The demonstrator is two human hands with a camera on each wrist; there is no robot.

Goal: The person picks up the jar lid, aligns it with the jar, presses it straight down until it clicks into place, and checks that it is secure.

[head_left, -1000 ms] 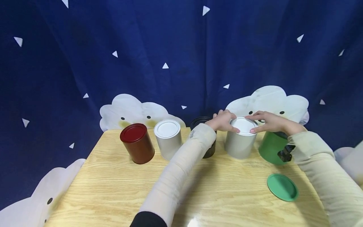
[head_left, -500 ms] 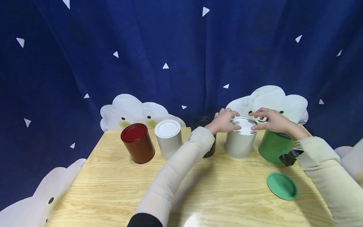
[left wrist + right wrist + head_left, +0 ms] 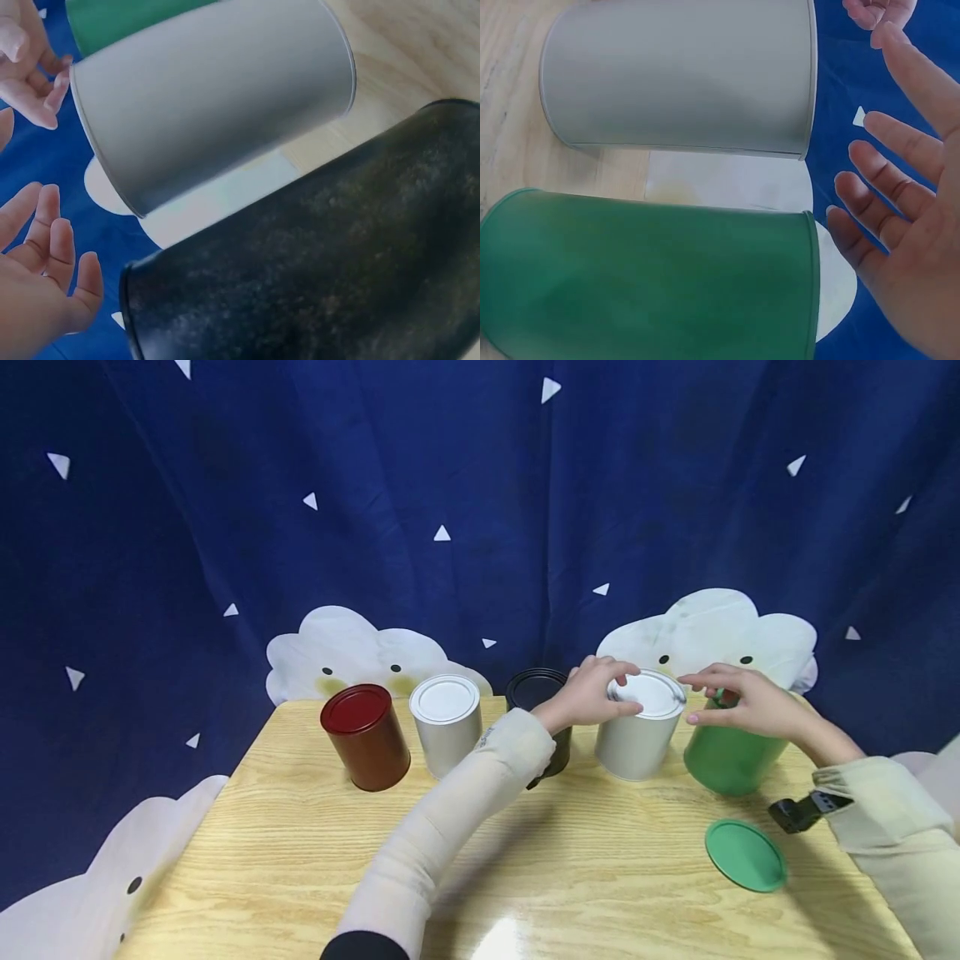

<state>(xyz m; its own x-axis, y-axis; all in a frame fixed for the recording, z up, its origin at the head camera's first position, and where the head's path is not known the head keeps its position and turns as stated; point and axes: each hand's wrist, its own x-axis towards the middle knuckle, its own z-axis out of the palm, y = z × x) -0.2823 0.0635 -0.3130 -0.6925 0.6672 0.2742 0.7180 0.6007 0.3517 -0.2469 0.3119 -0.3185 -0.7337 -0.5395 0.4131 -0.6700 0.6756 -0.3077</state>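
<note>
In the head view, a white can [image 3: 636, 747] with a white lid [image 3: 651, 695] stands between my hands. My left hand [image 3: 592, 695] is at the lid's left edge, fingers loosely bent and holding nothing. Beyond its right edge, my right hand [image 3: 750, 703] hovers in front of a green can [image 3: 731, 756], hiding most of that can's top. Thumb and fingers are spread apart, with nothing between them. The right wrist view shows the right hand [image 3: 911, 217] with fingers extended, away from the green can's rim. A black can [image 3: 315, 262] lies beneath my left hand in the left wrist view.
A green lid [image 3: 746, 856] lies on the wooden table [image 3: 300, 868] in front of the green can. To the left stand a dark red can [image 3: 371, 747] and another white can [image 3: 447, 739]. A blue curtain [image 3: 450, 460] with white shapes hangs behind the table.
My right hand has left the white lid, drifting right toward the green can with its fingers spreading. My left hand stays at the lid's left side. The cans have kept their places.
</note>
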